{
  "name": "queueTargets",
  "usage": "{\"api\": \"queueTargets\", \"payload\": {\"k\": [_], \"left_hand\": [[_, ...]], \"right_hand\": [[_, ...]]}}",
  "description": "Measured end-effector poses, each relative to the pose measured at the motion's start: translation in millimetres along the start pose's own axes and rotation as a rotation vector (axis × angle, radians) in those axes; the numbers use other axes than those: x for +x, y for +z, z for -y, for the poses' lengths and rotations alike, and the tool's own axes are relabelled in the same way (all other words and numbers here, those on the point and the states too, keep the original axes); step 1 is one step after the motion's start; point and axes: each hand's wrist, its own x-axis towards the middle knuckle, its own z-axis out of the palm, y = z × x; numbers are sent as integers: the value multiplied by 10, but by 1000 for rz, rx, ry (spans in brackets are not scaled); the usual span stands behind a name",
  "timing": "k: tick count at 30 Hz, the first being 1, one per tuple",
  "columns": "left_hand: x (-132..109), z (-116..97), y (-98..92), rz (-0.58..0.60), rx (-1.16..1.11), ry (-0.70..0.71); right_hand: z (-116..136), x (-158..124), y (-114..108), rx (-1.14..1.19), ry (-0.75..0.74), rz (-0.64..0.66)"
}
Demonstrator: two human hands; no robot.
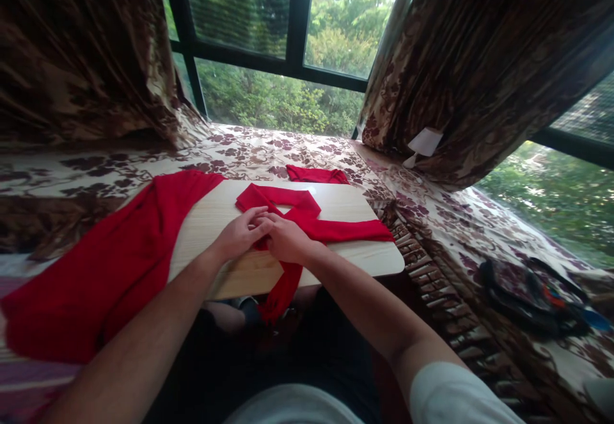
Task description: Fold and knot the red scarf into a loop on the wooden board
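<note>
A red scarf (355, 230) lies on a small light wooden table (196, 232), folded into a loop on the far side, with its bands crossing close to my hands. One end stretches right across the tabletop; a fringed end hangs over the near edge. At the crossing, my left hand (244, 230) has its fingers curled in on the cloth. My right hand (288, 238) meets it there, fingers bent and closed over the scarf. The fingertips of both hands touch or overlap, hiding the cloth between them.
A large red cloth (110, 251) drapes over the table's left side. Behind the table lies a folded red cloth (316, 174) on the floral cover. A small white lamp (426, 141) stands by the curtain, and a dark bag (522, 299) rests at right.
</note>
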Motion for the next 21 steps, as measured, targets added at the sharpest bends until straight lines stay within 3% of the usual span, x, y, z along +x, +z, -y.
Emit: {"api": "queueTargets", "payload": {"k": [3,5,9,13,16,18,21], "left_hand": [[-34,-19,63,96,108,57],[-46,-28,94,97,256,95],[-51,23,145,48,513,142],[-60,98,196,-7,593,128],[-73,108,227,-24,624,127],[-84,101,241,-31,646,133],[-98,108,250,-33,663,128]], "right_hand": [[-151,-216,-191,173,9,-70],[-271,-389,-308,189,58,-75],[-555,-721,-463,69,265,31],[-797,-928,-560,-109,472,148],[-863,-962,-663,-182,532,163],[-829,-924,-766,-230,584,85],[-640,-799,-965,-228,666,-147]]}}
